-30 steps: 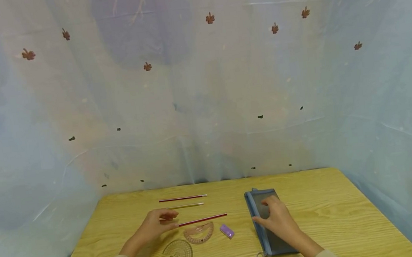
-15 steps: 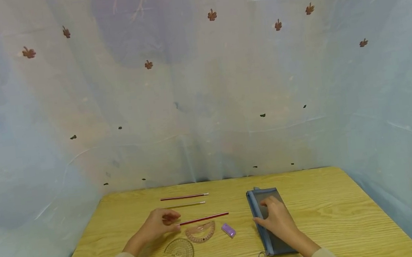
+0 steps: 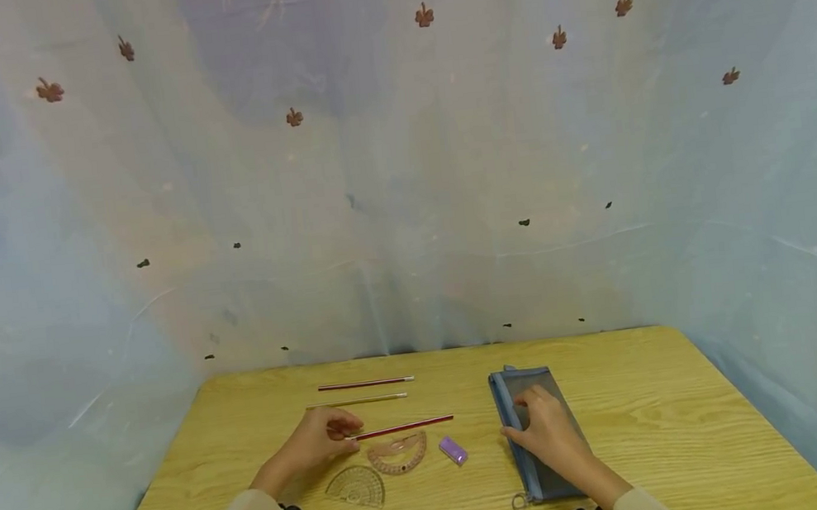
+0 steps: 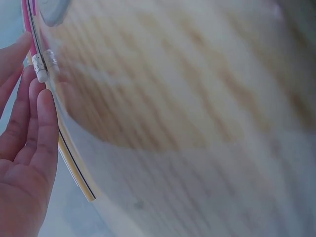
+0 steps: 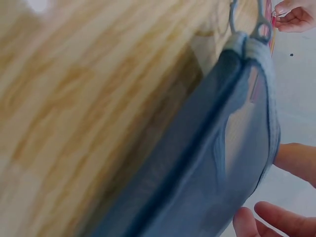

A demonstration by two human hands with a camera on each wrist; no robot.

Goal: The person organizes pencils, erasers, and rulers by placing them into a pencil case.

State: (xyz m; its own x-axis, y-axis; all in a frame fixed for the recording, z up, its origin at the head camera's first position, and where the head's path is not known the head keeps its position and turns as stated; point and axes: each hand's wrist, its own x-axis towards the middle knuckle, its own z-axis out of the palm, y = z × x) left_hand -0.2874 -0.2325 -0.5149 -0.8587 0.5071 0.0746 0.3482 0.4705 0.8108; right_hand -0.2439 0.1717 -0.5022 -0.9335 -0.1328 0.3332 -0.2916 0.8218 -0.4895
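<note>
In the head view my left hand (image 3: 316, 443) pinches the left end of a red striped pencil (image 3: 407, 427) between thumb and fingers. The left wrist view shows that pencil's white eraser end (image 4: 40, 71) by the fingertips, with a yellow pencil (image 4: 76, 165) beyond. Just in front lie a pinkish protractor (image 3: 398, 455), a clear protractor (image 3: 358, 486) and a purple eraser (image 3: 453, 450). My right hand (image 3: 552, 431) is over a blue mesh zip pouch (image 3: 552, 485), thumb and fingers spread apart near its zipper edge. Whether they touch the pouch is hard to tell.
Farther back on the wooden table (image 3: 648, 396) lie another red pencil (image 3: 362, 384) and the yellow pencil (image 3: 356, 400), roughly parallel. A ring (image 3: 519, 503) hangs from the pouch's near corner. A pale patterned curtain (image 3: 403, 206) surrounds the table's back and sides.
My left fingers have drawn together on the red pencil's end, and the hand sits slightly nearer me, uncovering the yellow pencil's left end. My right hand stays about where it was.
</note>
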